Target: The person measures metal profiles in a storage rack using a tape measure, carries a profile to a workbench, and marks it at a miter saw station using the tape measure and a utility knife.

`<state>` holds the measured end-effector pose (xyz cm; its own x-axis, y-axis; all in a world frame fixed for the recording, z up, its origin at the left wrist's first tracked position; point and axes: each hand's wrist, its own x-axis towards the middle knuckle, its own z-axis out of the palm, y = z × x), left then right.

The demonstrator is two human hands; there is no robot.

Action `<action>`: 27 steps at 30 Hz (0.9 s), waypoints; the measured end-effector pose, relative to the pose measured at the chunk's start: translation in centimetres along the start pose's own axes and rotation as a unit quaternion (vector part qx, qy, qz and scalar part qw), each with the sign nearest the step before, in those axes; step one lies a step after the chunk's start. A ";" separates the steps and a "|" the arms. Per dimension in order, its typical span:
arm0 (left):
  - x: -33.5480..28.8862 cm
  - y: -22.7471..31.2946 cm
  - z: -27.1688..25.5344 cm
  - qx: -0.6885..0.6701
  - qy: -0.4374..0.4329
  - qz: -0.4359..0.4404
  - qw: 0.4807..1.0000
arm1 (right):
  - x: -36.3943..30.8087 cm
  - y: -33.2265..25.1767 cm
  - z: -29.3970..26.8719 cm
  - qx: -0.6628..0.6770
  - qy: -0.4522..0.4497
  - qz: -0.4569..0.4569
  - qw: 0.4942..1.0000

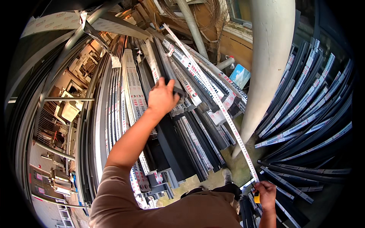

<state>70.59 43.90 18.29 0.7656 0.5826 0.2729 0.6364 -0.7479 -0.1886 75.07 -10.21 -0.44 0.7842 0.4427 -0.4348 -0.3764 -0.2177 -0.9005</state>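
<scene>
My left hand (161,97) reaches forward over a stack of long metal profiles and is closed on the near end of a dark grey metal profile (164,62) with printed white film along it. Low at the right, my right hand (265,194) grips a tape measure (257,198) with a yellow case. From that hand the white tape blade (228,117) runs far out, up and to the left, over the profiles on the right of the stack. Its far tip lies near the back of the stack.
A thick pale post (268,57) stands right of the stack. Beyond it, more film-covered profiles (300,98) lie in bundles. A black profile (171,144) juts toward me. Machinery (70,104) shows beyond a metal rack at the left. My shoe (226,175) is on the floor.
</scene>
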 end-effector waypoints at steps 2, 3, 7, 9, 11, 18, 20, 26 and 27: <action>-1.0 -2.2 0.8 0.034 -0.013 -0.007 0.999 | 0.2 -0.5 0.7 0.006 -0.007 -0.001 1.000; -1.7 -3.5 1.4 0.031 -0.004 -0.013 0.999 | 0.4 -0.7 1.0 0.014 -0.010 0.005 1.000; -2.6 -6.1 1.2 0.014 -0.007 -0.076 0.997 | 1.2 -0.9 1.6 0.022 -0.014 0.012 1.000; -3.2 -6.8 0.7 0.019 -0.001 -0.082 0.996 | 1.6 -1.2 1.9 0.016 -0.018 0.011 1.000; -3.9 -6.8 -0.2 0.034 0.007 -0.085 0.996 | 1.6 -2.0 2.3 0.016 -0.024 0.018 0.999; -7.1 -4.7 -2.2 0.036 0.015 -0.015 0.999 | 2.1 -4.7 3.6 -0.021 -0.052 -0.001 0.998; -8.1 -4.4 -2.8 0.019 0.021 -0.003 1.000 | 2.1 -6.1 4.0 -0.068 -0.057 -0.016 0.996; -9.5 -5.1 -2.6 -0.053 0.025 0.021 0.998 | 1.9 -11.7 5.6 -0.190 -0.029 -0.093 0.977; -9.7 -5.2 -2.5 -0.070 0.013 0.018 0.997 | 1.8 -12.7 5.9 -0.212 -0.026 -0.108 0.971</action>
<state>59.63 41.35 18.96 0.7841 0.5471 0.2932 0.5873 -0.8067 -0.0652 78.35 -1.50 10.23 0.7921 0.5585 -0.2463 0.0396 -0.4496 -0.8923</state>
